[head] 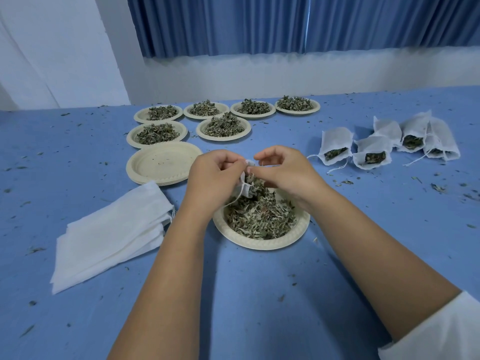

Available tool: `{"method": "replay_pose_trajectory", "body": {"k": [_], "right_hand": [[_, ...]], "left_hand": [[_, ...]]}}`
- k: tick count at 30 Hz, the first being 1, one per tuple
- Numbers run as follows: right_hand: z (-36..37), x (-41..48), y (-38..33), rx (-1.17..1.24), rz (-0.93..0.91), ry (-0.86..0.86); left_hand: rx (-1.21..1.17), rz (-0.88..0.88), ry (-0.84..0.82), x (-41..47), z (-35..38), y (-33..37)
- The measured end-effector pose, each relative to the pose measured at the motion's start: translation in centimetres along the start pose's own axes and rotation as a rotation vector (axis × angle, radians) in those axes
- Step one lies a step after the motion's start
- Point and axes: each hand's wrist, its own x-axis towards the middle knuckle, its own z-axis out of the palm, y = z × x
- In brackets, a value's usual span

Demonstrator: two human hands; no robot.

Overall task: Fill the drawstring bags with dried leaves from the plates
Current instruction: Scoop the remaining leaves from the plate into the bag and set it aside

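A small white drawstring bag is held just above the far edge of the nearest plate, its open mouth stuffed with dried leaves and its string trailing down toward the plate. The left hand grips the bag from the left side with curled fingers, and the right hand pinches the bag's top edge between thumb and forefinger, the other fingers loosely curled above it. The two hands nearly touch over the bag. The plate under them holds a flat heap of dried leaves and sits near the middle of the blue table. To its left lies a stack of flat, empty white bags, and just beyond that a stack of empty plates. Farther back stand six more plates, each piled with leaves, four in the far row and two in front of them. On the right, well apart from the hands, lies a cluster of filled bags, with dark leaves showing at their mouths and strings loose on the table. Bits of leaf are scattered over the tabletop. A white sleeve covers the right arm at the lower right corner. A blue curtain hangs behind the table above a white wall.
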Motion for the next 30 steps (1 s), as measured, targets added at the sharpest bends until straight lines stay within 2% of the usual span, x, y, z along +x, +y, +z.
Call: {"method": "replay_pose_trajectory", "body": {"k": [2, 4, 8, 11, 17, 21, 25, 30], "right_hand": [[0.0, 0.1, 0.1, 0.026, 0.083, -0.063], [0.0, 0.1, 0.1, 0.019, 0.091, -0.076], [0.8, 0.0, 0.5, -0.195, -0.055, 0.017], [0.9, 0.0, 0.7, -0.294, -0.116, 0.014], [-0.9, 0.2, -0.2, 0.029, 0.028, -0.227], [-1.5, 0.0, -0.4, 0.025, -0.040, -0.390], [-1.1, 0.1, 0.2, -0.025, -0.062, -0.359], [-0.7, 0.4, 0.6, -0.026, -0.079, -0.300]], "left_hand": [[-0.019, -0.007, -0.001, 0.0, 0.0, 0.1], [-0.023, -0.015, -0.019, -0.1, -0.1, 0.2], [-0.067, -0.036, -0.161, -0.6, 0.0, 0.5], [-0.053, -0.056, -0.162, -0.6, 0.1, 0.4], [0.000, -0.039, 0.051, 0.6, -0.4, -0.7], [-0.006, -0.043, 0.129, 0.9, -0.9, -1.1], [0.002, -0.049, 0.102, 1.0, -1.0, -1.1], [0.014, -0.067, -0.044, 0.6, -0.9, -0.8]]}}
